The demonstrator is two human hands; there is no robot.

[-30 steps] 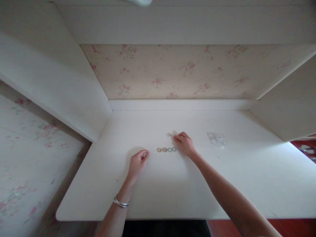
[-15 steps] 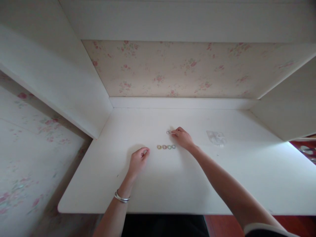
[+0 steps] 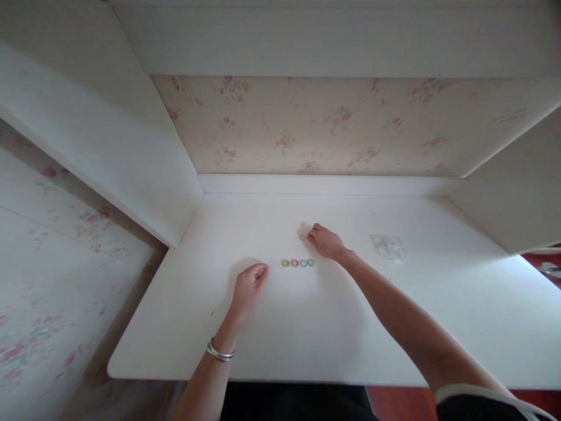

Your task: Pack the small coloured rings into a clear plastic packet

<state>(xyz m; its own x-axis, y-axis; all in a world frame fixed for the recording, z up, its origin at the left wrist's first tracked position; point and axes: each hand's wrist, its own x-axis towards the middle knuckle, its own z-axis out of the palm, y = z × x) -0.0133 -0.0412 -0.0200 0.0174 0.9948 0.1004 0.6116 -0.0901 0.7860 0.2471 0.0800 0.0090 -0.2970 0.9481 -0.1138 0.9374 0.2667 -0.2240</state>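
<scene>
Several small coloured rings (image 3: 298, 263) lie in a short row on the white desk (image 3: 333, 316). A small pale ring (image 3: 302, 237) lies just behind the row. My right hand (image 3: 326, 242) rests on the desk with its fingertips pinched at that pale ring; whether it grips the ring is unclear. My left hand (image 3: 248, 286) lies loosely curled on the desk to the left of the row, apart from the rings, holding nothing. A silver bangle (image 3: 220, 352) is on my left wrist.
A small clear plastic bag (image 3: 387, 247) lies on the desk to the right of my right hand. White side panels and a flowered back wall (image 3: 324, 126) enclose the desk. The desk's front edge runs near my body.
My right hand has slid slightly back and left, onto the pale ring; one pale ring shows now where a pair showed before. The left hand has hardly moved.
</scene>
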